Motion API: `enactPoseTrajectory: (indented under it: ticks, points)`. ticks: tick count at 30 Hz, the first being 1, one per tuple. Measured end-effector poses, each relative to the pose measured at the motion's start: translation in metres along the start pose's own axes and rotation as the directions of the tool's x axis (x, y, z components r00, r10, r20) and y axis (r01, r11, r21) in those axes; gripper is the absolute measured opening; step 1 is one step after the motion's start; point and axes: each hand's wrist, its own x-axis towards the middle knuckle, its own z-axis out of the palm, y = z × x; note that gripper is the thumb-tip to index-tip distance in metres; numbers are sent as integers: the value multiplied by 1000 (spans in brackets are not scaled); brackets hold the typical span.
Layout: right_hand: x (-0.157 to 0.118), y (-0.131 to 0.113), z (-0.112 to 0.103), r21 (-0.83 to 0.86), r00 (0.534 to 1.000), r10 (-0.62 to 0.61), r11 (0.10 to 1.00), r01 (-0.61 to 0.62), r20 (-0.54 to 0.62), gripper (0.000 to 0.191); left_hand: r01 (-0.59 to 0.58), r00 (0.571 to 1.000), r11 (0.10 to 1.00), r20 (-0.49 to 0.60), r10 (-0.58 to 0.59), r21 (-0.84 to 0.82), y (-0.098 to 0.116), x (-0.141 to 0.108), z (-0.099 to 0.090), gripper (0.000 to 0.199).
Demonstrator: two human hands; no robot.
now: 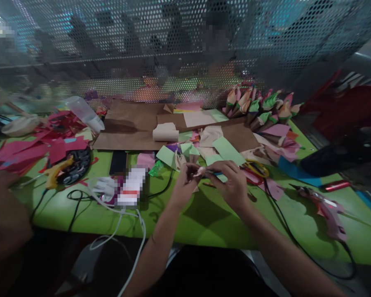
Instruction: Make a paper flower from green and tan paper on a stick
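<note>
Over the front middle of the green table [170,222], my two hands meet. My left hand [187,181] pinches a small crumpled piece of pale pink paper [200,170] between its fingertips. Close against its right side is my right hand [231,181], fingers closed around something thin and dark that I cannot make out. Just behind the hands lie light green paper pieces [228,150] and crumpled cream paper [210,135]. Scissors with yellow handles [259,168] rest right behind my right hand.
A pink glue gun [327,210] lies at right, its black cord running near my right forearm. Paper cones [262,107] stand at back right. A phone [132,186] with white cables, a yellow glue gun [59,171] and red paper [18,152] are left, beside another person's arm [6,214].
</note>
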Motion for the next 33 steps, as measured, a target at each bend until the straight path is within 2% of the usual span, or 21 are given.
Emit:
enactPoseTrajectory:
  ticks: [6, 14, 19, 22, 28, 33]
  points:
    - [0, 1, -1, -13, 1000, -5, 1000, 5, 9, 9, 72, 997, 997, 40, -71, -35, 3, -3, -1, 29]
    - [1, -1, -1, 22, 1000, -9, 1000, 9, 19, 11, -9, 997, 987, -68, 20, 161, 14, 1, -4, 21]
    - [4, -1, -2, 54, 999, -38, 998, 37, 23, 13, 8, 998, 984, -65, 3, 180, 12, 0, -8, 18]
    - [4, 0, -3, 49, 999, -29, 998, 27, 43, 13, -45, 997, 968, -55, 60, 248, 12, 0, -10, 15]
    - [4, 1, -3, 12, 998, -30, 1000, 29, 64, 12, -255, 958, 836, 12, 285, 485, 13, 0, -13, 12]
    - [4, 2, -5, -91, 995, -45, 994, 54, 92, 15, -298, 946, 739, 83, 314, 604, 13, 0, -16, 15]
